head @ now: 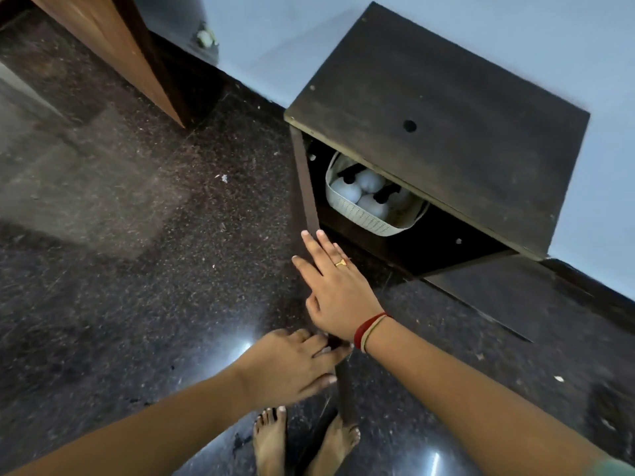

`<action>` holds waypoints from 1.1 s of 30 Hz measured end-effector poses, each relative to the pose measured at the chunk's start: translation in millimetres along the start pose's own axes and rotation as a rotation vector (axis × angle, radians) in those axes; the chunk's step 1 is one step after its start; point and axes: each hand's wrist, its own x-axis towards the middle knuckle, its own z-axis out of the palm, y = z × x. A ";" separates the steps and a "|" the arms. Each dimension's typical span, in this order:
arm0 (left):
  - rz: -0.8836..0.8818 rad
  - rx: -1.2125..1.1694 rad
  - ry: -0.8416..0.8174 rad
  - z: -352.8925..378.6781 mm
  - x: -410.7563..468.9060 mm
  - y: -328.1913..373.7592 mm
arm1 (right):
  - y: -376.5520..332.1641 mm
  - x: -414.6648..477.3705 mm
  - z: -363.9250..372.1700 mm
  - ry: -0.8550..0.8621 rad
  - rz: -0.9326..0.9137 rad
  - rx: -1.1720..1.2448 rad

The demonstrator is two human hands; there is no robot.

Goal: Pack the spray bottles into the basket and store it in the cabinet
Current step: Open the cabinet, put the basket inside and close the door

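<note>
We are at the last step. The white basket (360, 218) sits inside the dark cabinet (446, 97), which stands on the floor (137, 269) by the wall. In the basket we see the round white spray bottles (369, 182) with their black tops, packed close together. So the packing looks done and the basket is in its place. Only the door (307, 187) is open. It swings out toward us, and we see its thin top edge. Our right hand (343, 297), the one with the ring and the red band, lies on that edge with straight fingers. Its grip is loose and holds nothing. Our left hand (292, 362) is lower down, nearer to us. Its fingers curl over the same edge, so its grip seems to hold the door. Our bare feet (271, 441) stand on the floor just beside the near end of the door. Next, we think, we need to push the door round until it shuts the cabinet. We should push gently with both hands. We should take our fingers off the edge before the door meets the frame, so they do not get pinched. We should also mind our toes as the door swings.
</note>
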 end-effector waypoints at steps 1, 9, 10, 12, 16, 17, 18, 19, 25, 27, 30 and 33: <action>0.011 0.012 -0.007 -0.4 12.0 3.3 | 6.9 -4.1 -1.5 -0.006 -0.002 -0.011; -0.113 -0.010 -0.270 18.5 98.0 35.9 | 78.5 -26.0 -7.4 -0.017 -0.114 -0.072; -0.134 -0.007 -0.268 19.0 106.4 39.1 | 86.2 -28.4 -9.7 -0.022 -0.124 -0.071; -0.154 0.006 -0.222 19.0 125.0 41.9 | 104.6 -29.3 -17.0 -0.048 -0.148 -0.080; -0.098 0.008 -0.190 26.1 152.2 38.4 | 134.0 -28.2 -27.1 -0.118 -0.295 -0.216; -0.044 0.019 -0.190 29.4 154.4 33.0 | 139.1 -29.3 -27.8 -0.105 -0.330 -0.285; -0.005 0.050 -0.191 31.8 153.8 24.9 | 142.5 -29.9 -28.0 -0.084 -0.359 -0.360; 0.011 0.105 -0.191 31.1 153.4 15.8 | 146.7 -30.6 -28.4 -0.057 -0.374 -0.428; -0.227 0.165 -0.276 33.4 156.4 -30.9 | 166.5 -32.5 -21.8 0.037 -0.214 -0.612; -0.298 0.186 -0.287 32.7 163.1 -41.8 | 171.0 -33.8 -15.3 0.048 -0.138 -0.646; -0.342 0.209 -0.276 31.4 176.3 -59.1 | 177.9 -34.2 -12.8 0.018 -0.058 -0.668; -0.375 0.218 -0.266 30.8 187.7 -68.5 | 181.7 -35.1 -9.1 0.010 -0.031 -0.707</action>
